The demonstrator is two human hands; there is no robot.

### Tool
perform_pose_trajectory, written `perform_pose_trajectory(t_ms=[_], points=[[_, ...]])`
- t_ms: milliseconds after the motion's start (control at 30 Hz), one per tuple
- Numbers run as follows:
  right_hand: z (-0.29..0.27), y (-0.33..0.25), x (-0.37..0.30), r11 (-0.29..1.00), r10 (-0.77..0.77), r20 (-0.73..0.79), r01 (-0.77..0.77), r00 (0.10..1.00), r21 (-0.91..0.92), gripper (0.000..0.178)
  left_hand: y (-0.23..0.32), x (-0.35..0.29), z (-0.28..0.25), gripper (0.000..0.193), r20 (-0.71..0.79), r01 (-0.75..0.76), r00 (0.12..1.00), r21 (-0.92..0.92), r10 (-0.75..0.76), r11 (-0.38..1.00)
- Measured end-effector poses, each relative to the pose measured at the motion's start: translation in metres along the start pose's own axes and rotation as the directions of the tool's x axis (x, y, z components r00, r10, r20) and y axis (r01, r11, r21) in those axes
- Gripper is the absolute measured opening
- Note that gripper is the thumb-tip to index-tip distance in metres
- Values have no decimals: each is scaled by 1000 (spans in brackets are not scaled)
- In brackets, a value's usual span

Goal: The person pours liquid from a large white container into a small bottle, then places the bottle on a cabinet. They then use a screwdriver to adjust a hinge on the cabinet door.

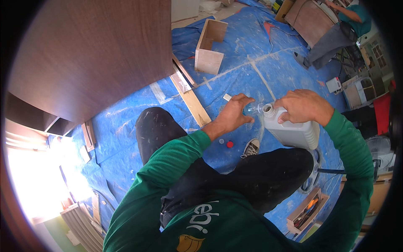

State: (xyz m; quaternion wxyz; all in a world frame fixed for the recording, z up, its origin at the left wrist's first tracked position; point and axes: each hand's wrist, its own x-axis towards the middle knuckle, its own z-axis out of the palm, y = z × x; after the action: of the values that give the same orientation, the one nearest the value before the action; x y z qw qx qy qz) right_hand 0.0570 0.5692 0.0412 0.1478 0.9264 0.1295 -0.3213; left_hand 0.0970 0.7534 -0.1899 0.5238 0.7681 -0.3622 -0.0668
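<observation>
Head view shows a person in a green long-sleeved shirt and dark trousers, looking down over the knees at a floor covered with a blue tarp [126,126]. The right hand [303,107] is closed around the upper part of a grey plastic jug [294,130], near its handle, and holds it tilted so that the open white neck points to the left. The left hand [233,115] is just left of that neck, with the fingers curled around a small clear container [253,109]; it is too small and too hidden to tell exactly what kind it is. The neck of the jug and the clear container are almost touching.

Below the left hand, on the tarp, lie a small red cap [230,144] and, just left of it, a smaller pale cap [221,141]. A shoe [252,147] shows beside the right knee. At far left stands a large dark brown wooden panel [92,54], and farther away an open wooden box [210,46] lies on the tarp. At far right another person [336,33] bends over a wooden cabinet [308,19]. Near right, a wooden tray [306,210] with tools sits on the floor.
</observation>
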Motion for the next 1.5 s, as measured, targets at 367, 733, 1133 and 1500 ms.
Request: perform_pose_trajectory(t_ms=[367, 733, 1133, 1500], points=[[-2, -1, 1, 1000, 23, 12, -23, 1000, -7, 52, -1, 0, 1, 71, -20, -11, 1000, -21, 11, 1000], [6, 4, 3, 1000, 28, -4, -28, 1000, 8, 52, -1, 2, 3, 73, -1, 12, 1000, -50, -12, 999], [5, 2, 1, 1000, 14, -16, -14, 1000, 15, 51, 1, 2, 1, 74, 12, 20, 1000, -54, -20, 998], [10, 6, 3, 1000, 0, -33, -1, 999, -17, 50, 3, 1, 2, 73, 9, 38, 999, -82, -37, 996]])
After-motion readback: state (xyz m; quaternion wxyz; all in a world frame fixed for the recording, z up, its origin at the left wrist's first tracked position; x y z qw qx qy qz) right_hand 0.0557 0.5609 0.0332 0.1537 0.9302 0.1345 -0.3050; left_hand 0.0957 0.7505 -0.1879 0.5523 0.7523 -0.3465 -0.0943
